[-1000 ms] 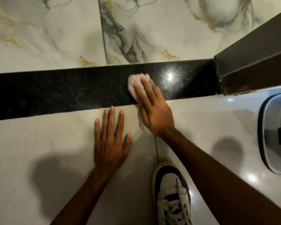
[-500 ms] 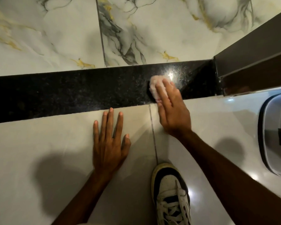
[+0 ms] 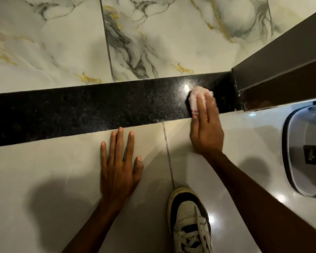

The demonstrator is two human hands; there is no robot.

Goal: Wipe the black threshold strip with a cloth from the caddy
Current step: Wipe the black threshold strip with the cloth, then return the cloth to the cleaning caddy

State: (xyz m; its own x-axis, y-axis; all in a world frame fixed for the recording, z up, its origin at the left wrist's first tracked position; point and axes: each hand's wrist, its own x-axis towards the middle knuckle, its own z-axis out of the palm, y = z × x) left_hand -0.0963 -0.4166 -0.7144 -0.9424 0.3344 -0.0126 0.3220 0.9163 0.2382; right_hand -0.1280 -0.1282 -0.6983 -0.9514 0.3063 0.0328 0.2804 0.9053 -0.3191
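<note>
A black speckled threshold strip [image 3: 91, 110] runs across the floor from the left edge to a dark door frame on the right. A small pale pink cloth [image 3: 194, 96] lies on the strip near its right end. My right hand [image 3: 206, 128] presses flat on the cloth, fingers together over it, so most of the cloth is hidden. My left hand [image 3: 119, 167] rests flat on the plain white floor tile just below the strip, fingers spread, holding nothing.
A dark brown door frame [image 3: 281, 57] closes off the strip's right end. A grey plastic container [image 3: 306, 152] stands at the right edge. A white and black sneaker [image 3: 190, 221] is planted on the tile below my right hand. Marbled tiles [image 3: 153, 39] lie beyond the strip.
My right hand has slid the cloth to the right along the strip, from near its middle towards the door frame. My left hand has stayed in place.
</note>
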